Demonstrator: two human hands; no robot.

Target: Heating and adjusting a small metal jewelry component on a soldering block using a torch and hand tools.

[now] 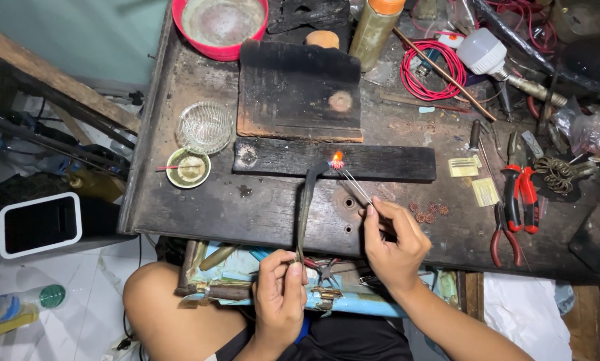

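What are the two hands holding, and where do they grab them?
The left hand grips a dark torch pipe by its near end. The right hand pinches thin metal tweezers at their back end, tips at the small flame.

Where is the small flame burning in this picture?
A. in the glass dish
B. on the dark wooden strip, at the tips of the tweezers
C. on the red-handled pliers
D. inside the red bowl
B: the flame glows on the dark wooden strip, where the tweezers in the right hand end.

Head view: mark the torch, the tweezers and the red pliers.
torch [305, 207], head view, mid-length of its dark curved tube.
tweezers [355, 186], head view, middle of the thin metal prongs.
red pliers [518, 194], head view, the red handles.
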